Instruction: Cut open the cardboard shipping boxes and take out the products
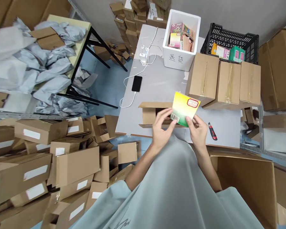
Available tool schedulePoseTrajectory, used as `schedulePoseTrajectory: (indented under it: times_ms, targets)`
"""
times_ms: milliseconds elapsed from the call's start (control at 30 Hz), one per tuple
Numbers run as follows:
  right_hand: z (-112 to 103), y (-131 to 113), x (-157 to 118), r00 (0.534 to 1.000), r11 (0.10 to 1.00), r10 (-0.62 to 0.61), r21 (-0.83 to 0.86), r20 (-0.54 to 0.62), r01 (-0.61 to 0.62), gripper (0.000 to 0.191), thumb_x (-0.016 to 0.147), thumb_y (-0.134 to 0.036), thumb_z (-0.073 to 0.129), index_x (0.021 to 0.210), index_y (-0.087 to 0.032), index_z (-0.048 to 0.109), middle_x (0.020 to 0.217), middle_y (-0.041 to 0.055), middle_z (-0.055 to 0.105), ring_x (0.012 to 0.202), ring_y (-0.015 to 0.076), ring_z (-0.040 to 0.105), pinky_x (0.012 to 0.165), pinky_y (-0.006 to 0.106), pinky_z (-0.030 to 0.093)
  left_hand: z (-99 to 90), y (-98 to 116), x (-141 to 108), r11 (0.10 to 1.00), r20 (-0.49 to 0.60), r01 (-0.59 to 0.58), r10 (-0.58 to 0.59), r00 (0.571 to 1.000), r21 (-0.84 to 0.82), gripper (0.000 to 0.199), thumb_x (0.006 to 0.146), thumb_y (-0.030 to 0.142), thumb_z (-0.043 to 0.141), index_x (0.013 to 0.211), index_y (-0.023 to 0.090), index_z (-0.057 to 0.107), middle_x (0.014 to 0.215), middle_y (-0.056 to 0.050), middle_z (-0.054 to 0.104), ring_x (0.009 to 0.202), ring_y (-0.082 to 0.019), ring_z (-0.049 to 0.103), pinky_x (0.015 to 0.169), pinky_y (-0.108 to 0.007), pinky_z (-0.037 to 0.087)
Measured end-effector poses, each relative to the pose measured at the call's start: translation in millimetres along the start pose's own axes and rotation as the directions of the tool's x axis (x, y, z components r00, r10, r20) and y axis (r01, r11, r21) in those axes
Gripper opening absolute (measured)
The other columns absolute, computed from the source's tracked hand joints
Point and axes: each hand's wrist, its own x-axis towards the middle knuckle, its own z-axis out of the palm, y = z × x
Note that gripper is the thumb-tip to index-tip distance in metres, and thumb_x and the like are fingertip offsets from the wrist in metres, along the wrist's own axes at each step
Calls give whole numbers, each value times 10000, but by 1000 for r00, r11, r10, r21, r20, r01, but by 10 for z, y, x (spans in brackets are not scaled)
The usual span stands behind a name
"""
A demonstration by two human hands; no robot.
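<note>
Both hands hold a flat yellow-green packet (186,108) with a red-framed label and a barcode, tilted above the table's front part. My left hand (162,127) pinches its lower left corner beside the barcode. At the lower right edge, the thumb and fingers of my right hand (198,129) close on it. An open cardboard box (148,115) lies under and behind the packet and my left hand; much of its inside is hidden. To the right of my right hand, a red and black box cutter (212,131) rests on the table (166,81).
Three closed cartons (203,76), a white foam box (180,60) and a black crate (231,33) stand at the back right. A phone (136,83) with a cable lies left. Cartons (77,165) pile up at lower left; a large open box (246,178) is at lower right.
</note>
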Motion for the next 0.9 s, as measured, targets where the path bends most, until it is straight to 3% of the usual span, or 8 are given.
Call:
schedulePoseTrajectory:
  times_ms: [67, 167, 267, 367, 533, 700, 800, 900]
  targets:
    - [-75, -20, 33, 997, 999, 44, 29, 59, -45, 532, 929, -685, 867, 1140, -199, 905, 1039, 78, 903, 937, 278, 850, 837, 378, 714, -50, -34, 65, 991, -37, 110, -113, 993, -76, 498, 983, 595, 884, 1349, 260, 848, 1408, -142, 789, 1197, -264, 782, 957, -364, 675]
    - [-115, 12, 65, 993, 996, 69, 45, 91, -73, 547, 907, -694, 889, 1142, -201, 914, 1055, 79, 906, 915, 270, 845, 810, 377, 710, -64, -61, 113, 945, 68, 259, -251, 966, -201, 480, 944, 686, 886, 1089, 229, 897, 1081, -93, 815, 971, -222, 771, 846, -333, 666]
    - [-94, 104, 93, 995, 998, 61, 28, 76, -64, 559, 918, -699, 876, 1167, -200, 910, 1079, 86, 908, 934, 275, 850, 827, 390, 711, -19, -57, 85, 925, 66, 294, -287, 956, -241, 470, 918, 688, 908, 961, 220, 905, 932, -67, 775, 877, -198, 732, 769, -309, 639]
    - [-72, 159, 94, 998, 999, 38, -19, 59, -37, 550, 951, -676, 850, 1219, -198, 899, 1127, 108, 907, 992, 299, 860, 884, 429, 716, 24, -45, 38, 933, 11, 272, -277, 961, -237, 454, 915, 673, 917, 953, 221, 913, 932, -70, 778, 876, -194, 725, 757, -303, 628]
    - [-51, 46, -34, 977, 966, -171, -217, -126, 141, 430, 1052, -531, 764, 1395, -290, 858, 1432, 119, 840, 1313, 318, 801, 1120, 522, 670, 50, 2, 14, 974, -139, 194, -209, 968, -115, 413, 965, 653, 880, 993, 243, 926, 1002, -82, 829, 927, -221, 771, 802, -339, 648]
    - [62, -38, -178, 993, 979, -108, -169, 45, 114, 419, 993, -531, 841, 1328, -282, 879, 1249, 82, 901, 1026, 273, 874, 986, 445, 723, 137, 54, -49, 1000, -112, 26, -24, 993, 16, 307, 1045, 583, 820, 1074, 303, 943, 1084, -79, 868, 1002, -249, 819, 937, -419, 685]
    - [90, -21, -161, 996, 979, -88, -184, 11, 88, 342, 981, -563, 849, 1115, -252, 896, 1002, 39, 897, 872, 237, 839, 879, 372, 710, 184, 76, -92, 998, 23, -58, 58, 998, 23, 258, 1100, 510, 761, 1134, 322, 934, 1204, -87, 873, 1095, -261, 825, 980, -449, 698]
    - [13, -8, -66, 999, 992, -39, -124, -25, 36, 423, 1030, -636, 766, 964, -230, 863, 862, 30, 851, 774, 212, 781, 742, 322, 674, 152, 98, -54, 996, 90, -69, 63, 994, 58, 262, 1093, 498, 773, 1224, 321, 915, 1299, -100, 858, 1175, -277, 808, 1038, -466, 681]
